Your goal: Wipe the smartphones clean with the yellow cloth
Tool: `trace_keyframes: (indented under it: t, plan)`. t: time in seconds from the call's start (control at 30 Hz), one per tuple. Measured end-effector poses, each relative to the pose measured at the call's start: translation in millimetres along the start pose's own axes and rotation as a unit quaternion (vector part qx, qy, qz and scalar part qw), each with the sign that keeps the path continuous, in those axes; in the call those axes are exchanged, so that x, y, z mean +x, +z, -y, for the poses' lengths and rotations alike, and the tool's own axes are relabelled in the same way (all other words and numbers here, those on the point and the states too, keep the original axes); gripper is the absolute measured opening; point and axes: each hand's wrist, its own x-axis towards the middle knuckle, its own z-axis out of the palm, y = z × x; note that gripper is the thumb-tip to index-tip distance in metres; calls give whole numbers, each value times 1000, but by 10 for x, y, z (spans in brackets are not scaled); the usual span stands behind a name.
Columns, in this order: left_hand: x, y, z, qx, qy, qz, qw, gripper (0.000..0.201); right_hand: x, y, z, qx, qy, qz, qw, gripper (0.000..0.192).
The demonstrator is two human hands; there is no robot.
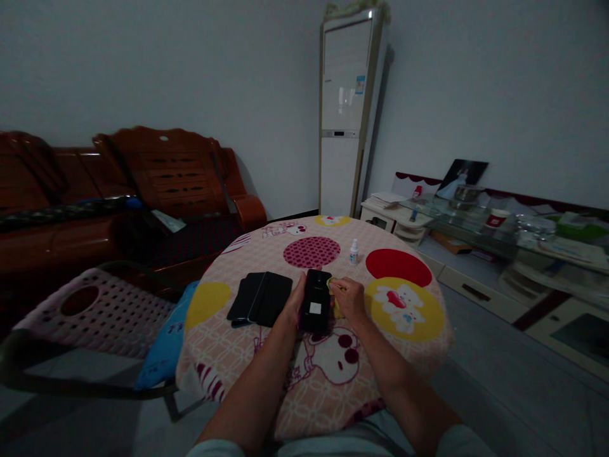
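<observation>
A black phone (316, 297) with a small white label lies back side up over the round table's front half. My left hand (295, 299) grips it along its left edge. At the phone's upper right edge, my right hand (349, 297) is closed on a yellow cloth (338, 308), mostly hidden under the fingers. To the left of the phone rests a black folding case (262, 297), spread flat on the table. Beyond my right hand a small white bottle (354, 252) stands upright.
A patterned tablecloth (266, 251) covers the table. On the left are a woven chair (109, 311) with a blue cushion (166, 343) and a wooden sofa (166, 171). A tall air conditioner (340, 171) stands behind; a low cabinet with a glass top (469, 219) runs along the right.
</observation>
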Motion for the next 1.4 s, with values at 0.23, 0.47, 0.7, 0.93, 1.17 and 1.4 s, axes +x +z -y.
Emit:
trace_keyframes:
  t: [0.23, 0.47, 0.7, 0.93, 1.17, 1.4]
  plan:
    - [62, -107, -47, -32, 10, 18, 999, 73, -75, 34, 3, -16, -76, 72, 994, 21]
    - [37, -38, 4, 13, 6, 0, 1000, 61, -34, 5, -12, -73, -75, 44, 994, 20]
    - [11, 15, 49, 59, -41, 46, 996, 66, 36, -51, -85, -113, -71, 6, 991, 22]
    - [44, -15, -7, 59, -3, 22, 998, 64, -48, -10, -2, -103, -106, 91, 985, 23]
    - [35, 13, -5, 72, -18, 12, 997, 63, -32, -5, -16, -117, -96, 59, 987, 21]
    - [66, -10, 42, 96, 41, 14, 994, 62, -63, 38, -7, -108, -112, 72, 985, 19]
